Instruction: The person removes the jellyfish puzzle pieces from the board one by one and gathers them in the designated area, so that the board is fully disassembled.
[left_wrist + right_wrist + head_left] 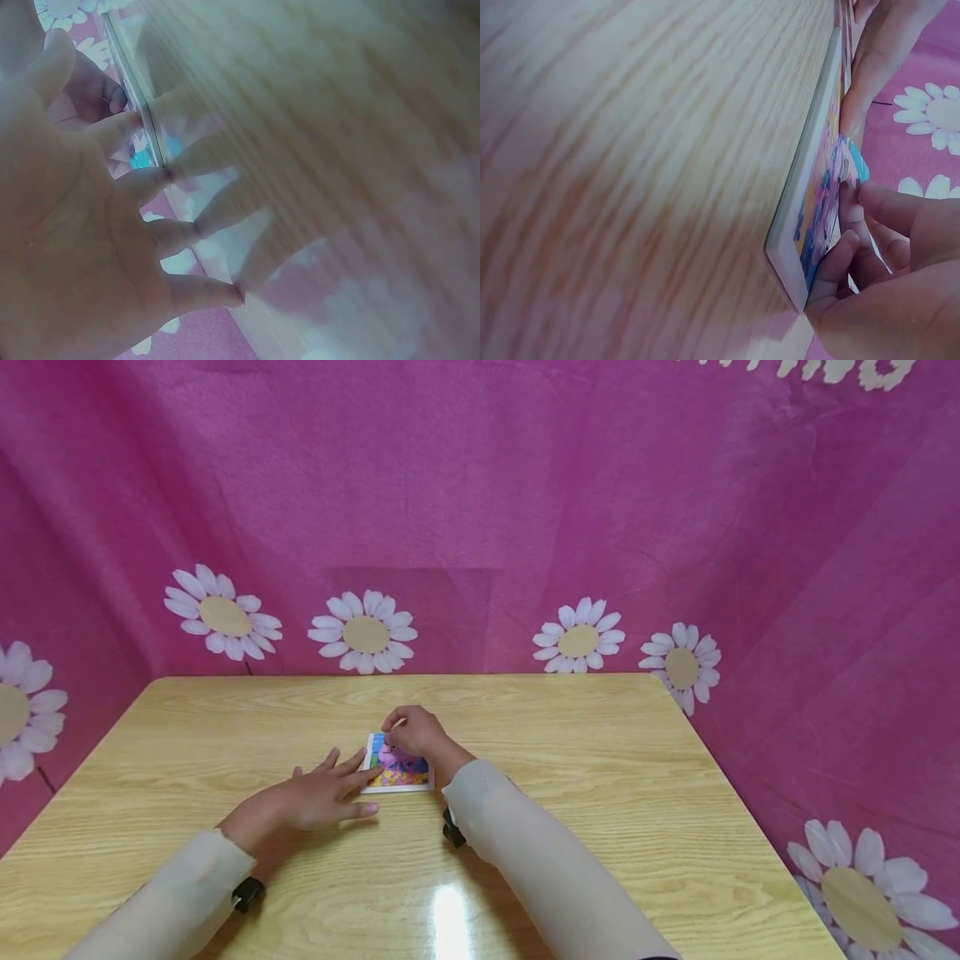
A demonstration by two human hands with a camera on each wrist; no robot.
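A small flat picture board (399,788) with a white border lies on the table; its bright picture has pink, blue and yellow parts and looks like a puzzle. My right hand (416,732) is over its upper right part. In the right wrist view, thumb and index finger pinch a thin pink and teal piece (859,159), tilted up from the board's face. My left hand (315,797) lies palm down with fingers spread. One of its fingers rests on the board's left part, and the others touch the table beside it.
The light wood table (570,760) stretches out on all sides of the board. Behind it hangs a pink cloth (465,510) printed with white daisies. A bright glare lies on the table's near side. Black straps show at both wrists.
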